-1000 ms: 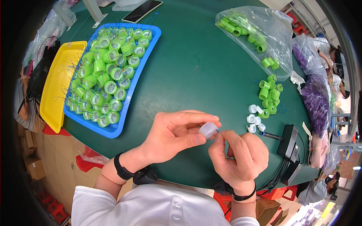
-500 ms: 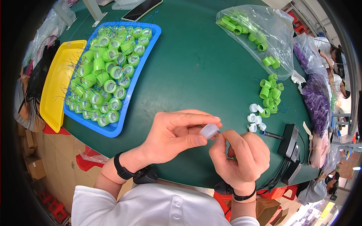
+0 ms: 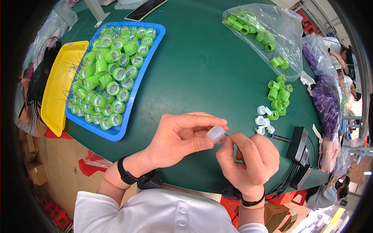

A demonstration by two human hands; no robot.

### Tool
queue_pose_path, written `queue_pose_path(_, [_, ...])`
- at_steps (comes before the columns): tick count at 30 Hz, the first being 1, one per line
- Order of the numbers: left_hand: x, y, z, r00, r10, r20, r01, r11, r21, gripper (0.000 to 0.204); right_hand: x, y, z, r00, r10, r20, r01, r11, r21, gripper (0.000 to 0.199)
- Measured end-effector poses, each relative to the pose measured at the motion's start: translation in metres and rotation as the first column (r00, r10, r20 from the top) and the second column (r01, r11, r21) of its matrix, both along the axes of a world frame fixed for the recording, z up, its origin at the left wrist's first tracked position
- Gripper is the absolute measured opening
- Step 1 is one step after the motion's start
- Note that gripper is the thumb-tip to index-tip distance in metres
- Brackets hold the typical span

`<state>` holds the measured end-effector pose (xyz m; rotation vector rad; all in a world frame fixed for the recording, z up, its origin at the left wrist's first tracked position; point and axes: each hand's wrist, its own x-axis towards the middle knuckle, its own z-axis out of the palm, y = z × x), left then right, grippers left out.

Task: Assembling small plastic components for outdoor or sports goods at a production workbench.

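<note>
A small translucent white plastic cap (image 3: 215,134) is pinched between the thumb and fingers of my left hand (image 3: 176,136). The tip of a thin blue wire (image 3: 226,134) shows at the cap's right side. My right hand (image 3: 250,161) is closed, thumb and forefinger pressed together on that wire just beside the cap; its other fingers curl into the palm. To the right lie several loose white caps (image 3: 260,120) next to a heap of bright green cylindrical pieces (image 3: 279,95), some with thin wires.
At the left stands a blue tray (image 3: 134,105) full of green pieces with white insides and wires; a yellow tray (image 3: 58,93) sits beside it. A clear bag (image 3: 287,35) holds more green pieces. A marker pen (image 3: 281,138), black box (image 3: 297,144) and phone (image 3: 145,9) lie around.
My right hand has shifted very slightly to the right, and a little more blue wire shows between it and the cap. My left hand holds the cap in nearly the same place.
</note>
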<state>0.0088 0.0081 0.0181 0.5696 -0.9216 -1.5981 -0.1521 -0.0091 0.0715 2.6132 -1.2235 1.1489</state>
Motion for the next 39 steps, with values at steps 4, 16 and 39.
queue_pose_path(4, [-0.0004, -0.0004, -0.0002, 1.0, -0.002, -0.006, 0.002, 1.0, 0.004, 0.035, 0.0002, -0.0001, -0.0008, 1.0, 0.003, -0.02, -0.003, 1.0, 0.003, 0.017])
queue_pose_path(16, [-0.0013, 0.0003, 0.0004, 0.999, 0.013, -0.033, -0.013, 1.0, 0.001, 0.036, -0.0001, -0.0012, -0.0002, 1.0, 0.01, -0.015, -0.01, 1.0, -0.014, 0.016])
queue_pose_path(39, [-0.0004, 0.0006, -0.0008, 0.999, -0.019, -0.044, 0.02, 0.999, 0.041, 0.038, 0.0, -0.0038, 0.0008, 0.998, 0.023, 0.057, -0.032, 0.985, 0.171, 0.014])
